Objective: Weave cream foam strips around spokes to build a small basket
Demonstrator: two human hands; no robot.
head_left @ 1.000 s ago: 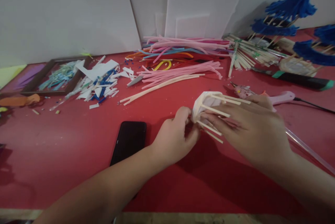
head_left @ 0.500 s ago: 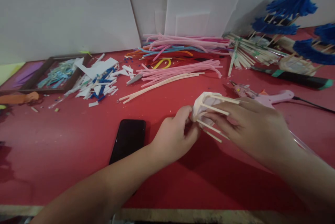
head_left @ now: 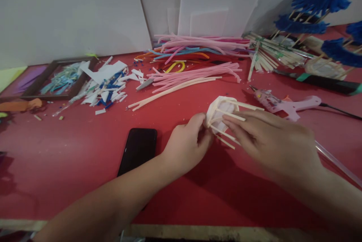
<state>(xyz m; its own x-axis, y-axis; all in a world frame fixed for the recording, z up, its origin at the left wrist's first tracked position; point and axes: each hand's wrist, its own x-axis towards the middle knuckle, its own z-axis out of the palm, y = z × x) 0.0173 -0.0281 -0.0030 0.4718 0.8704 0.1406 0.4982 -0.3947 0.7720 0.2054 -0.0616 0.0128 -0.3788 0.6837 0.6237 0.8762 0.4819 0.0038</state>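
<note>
L grip (head_left: 186, 143) clamped on white base (head_left: 223, 107) edge, tips hidden | R grip (head_left: 278, 140) amid sticks (head_left: 234, 116), can't tell if clamped

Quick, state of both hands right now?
Left hand: closed, holding the white disc by its edge.
Right hand: fingers curled in among the disc's sticks; whether it grips one can't be told.

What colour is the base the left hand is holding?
White, slightly greyed by shadow inside; the base shows best in the head view.
</note>
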